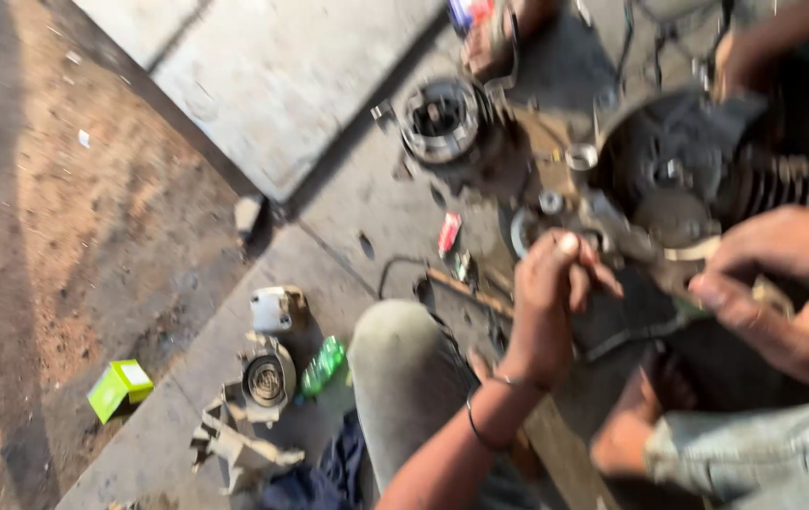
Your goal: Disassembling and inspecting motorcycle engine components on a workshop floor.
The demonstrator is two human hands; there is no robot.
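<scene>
blur hides what right hand [787,293] grips.

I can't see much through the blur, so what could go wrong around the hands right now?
Small loose parts lie on the ground beside the engine casing; they could get knocked away or lost. The left hand and right hand work close together at its edge, so fingers may get pinched.

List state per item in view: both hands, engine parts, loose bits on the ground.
left hand: closed around a small part, blurred
right hand: fingers curled at the engine case
engine case: open, inner parts exposed
round housing: detached, lying open side up
green bottle: lying on its side
yellow-green box: closed, on the dirt
</scene>
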